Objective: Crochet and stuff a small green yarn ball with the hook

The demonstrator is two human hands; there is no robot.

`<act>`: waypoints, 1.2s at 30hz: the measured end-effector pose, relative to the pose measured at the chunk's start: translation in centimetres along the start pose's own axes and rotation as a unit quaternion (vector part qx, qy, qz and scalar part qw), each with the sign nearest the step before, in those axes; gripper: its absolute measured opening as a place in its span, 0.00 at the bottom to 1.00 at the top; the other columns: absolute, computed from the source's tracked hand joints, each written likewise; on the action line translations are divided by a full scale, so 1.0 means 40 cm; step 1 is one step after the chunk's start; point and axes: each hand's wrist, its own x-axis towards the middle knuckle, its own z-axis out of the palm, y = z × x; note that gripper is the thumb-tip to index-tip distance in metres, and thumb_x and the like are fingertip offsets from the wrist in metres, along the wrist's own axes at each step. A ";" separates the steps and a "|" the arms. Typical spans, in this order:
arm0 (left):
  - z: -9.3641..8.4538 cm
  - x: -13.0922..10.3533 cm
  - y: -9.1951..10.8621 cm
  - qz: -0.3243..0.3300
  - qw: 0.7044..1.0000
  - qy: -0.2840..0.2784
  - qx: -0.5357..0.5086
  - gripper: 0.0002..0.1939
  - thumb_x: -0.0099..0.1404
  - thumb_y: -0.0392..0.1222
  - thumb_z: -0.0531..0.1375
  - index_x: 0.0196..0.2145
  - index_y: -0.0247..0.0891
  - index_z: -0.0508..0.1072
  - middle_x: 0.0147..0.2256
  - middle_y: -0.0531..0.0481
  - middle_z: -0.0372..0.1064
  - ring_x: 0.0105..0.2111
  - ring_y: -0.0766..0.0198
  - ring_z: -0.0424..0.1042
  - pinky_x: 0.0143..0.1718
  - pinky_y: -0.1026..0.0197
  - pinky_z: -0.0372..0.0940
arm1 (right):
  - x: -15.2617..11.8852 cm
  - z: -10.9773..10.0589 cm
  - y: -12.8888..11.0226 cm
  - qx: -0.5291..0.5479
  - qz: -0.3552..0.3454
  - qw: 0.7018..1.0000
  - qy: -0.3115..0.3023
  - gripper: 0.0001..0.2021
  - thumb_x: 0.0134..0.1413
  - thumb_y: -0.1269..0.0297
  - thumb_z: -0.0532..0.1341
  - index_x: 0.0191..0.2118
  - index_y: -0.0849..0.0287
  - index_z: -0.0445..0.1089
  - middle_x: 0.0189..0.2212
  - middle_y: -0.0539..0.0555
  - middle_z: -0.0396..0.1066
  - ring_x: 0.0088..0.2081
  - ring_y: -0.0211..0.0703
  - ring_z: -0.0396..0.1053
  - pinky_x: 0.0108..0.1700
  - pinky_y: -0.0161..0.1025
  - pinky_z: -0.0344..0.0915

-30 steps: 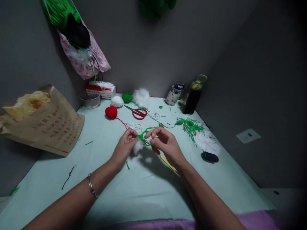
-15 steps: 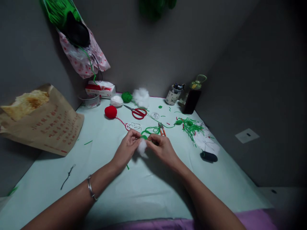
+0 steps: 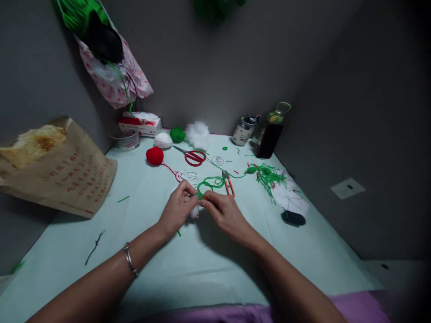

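- The left hand [image 3: 177, 204] pinches a small green yarn piece [image 3: 200, 196] between its finger and thumb.
- The right hand [image 3: 224, 211] has bent fingers, with the tips right at the green yarn piece; I cannot tell if they grip it.
- A tuft of white fluff [image 3: 194, 211] hangs just under the left fingers, soft and puffy like cotton.
- The green yarn piece is bright and little, between the two hands, over the pale, smooth counter [image 3: 215, 273]; the fingers hide most of its shape.
- Thin, bendy green yarn loops [image 3: 213, 181] lie just past the fingers.
- Small snips [image 3: 230, 185] with orange handles and pointy tips are just beyond the right fingers.
- Farther ahead of the left fingers is a round, red yarn ball [image 3: 155, 156].
- Shiny scissors [image 3: 195, 158] with red loop handles lie farther ahead of the fingers.
- Past them sits a big, lumpy, fuzzy white heap [image 3: 197, 135].
- Right of the fingers is a messy bunch of green strands [image 3: 271, 179], stringy and tangled.
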 end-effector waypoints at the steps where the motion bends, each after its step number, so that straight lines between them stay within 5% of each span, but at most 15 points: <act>1: 0.001 0.001 -0.002 0.000 1.000 0.009 0.004 0.16 0.58 0.42 0.68 0.31 0.42 0.62 0.24 0.62 0.65 0.18 0.70 0.68 0.20 0.66 0.65 | -0.003 0.004 -0.003 -0.015 -0.011 1.000 0.000 0.10 0.65 0.65 0.54 0.31 0.57 0.66 0.24 0.46 0.62 0.26 0.36 0.58 0.33 0.35 0.53; 5: 0.008 0.001 -0.002 -0.020 1.000 0.009 0.000 0.13 0.60 0.41 0.64 0.30 0.42 0.61 0.21 0.62 0.64 0.16 0.68 0.67 0.19 0.66 0.64 | -0.002 0.011 -0.002 -0.062 -0.036 0.997 0.003 0.07 0.62 0.67 0.55 0.31 0.57 0.65 0.23 0.45 0.60 0.25 0.35 0.55 0.31 0.35 0.51; 14: 0.003 -0.014 0.030 -0.019 0.999 -0.040 -0.026 0.13 0.62 0.47 0.66 0.34 0.40 0.67 0.28 0.57 0.64 0.27 0.68 0.65 0.29 0.66 0.62 | 0.015 -0.013 0.023 -0.007 0.042 0.996 0.077 0.13 0.59 0.59 0.59 0.24 0.57 0.62 0.20 0.44 0.54 0.24 0.35 0.51 0.27 0.34 0.48; 27: 0.009 0.009 0.008 0.047 0.998 0.038 0.029 0.13 0.55 0.35 0.66 0.28 0.41 0.62 0.26 0.60 0.60 0.27 0.68 0.60 0.30 0.66 0.56 | -0.006 0.018 -0.007 -0.064 -0.019 0.998 -0.001 0.10 0.64 0.66 0.52 0.30 0.56 0.63 0.22 0.46 0.58 0.25 0.37 0.55 0.31 0.36 0.50; 36: -0.005 -0.004 0.025 -0.009 0.999 -0.038 -0.017 0.09 0.64 0.46 0.62 0.34 0.41 0.66 0.30 0.56 0.64 0.29 0.65 0.65 0.32 0.63 0.64 | 0.021 0.004 0.023 -0.044 0.052 0.993 0.101 0.11 0.55 0.61 0.59 0.25 0.56 0.61 0.18 0.43 0.53 0.23 0.35 0.49 0.27 0.35 0.47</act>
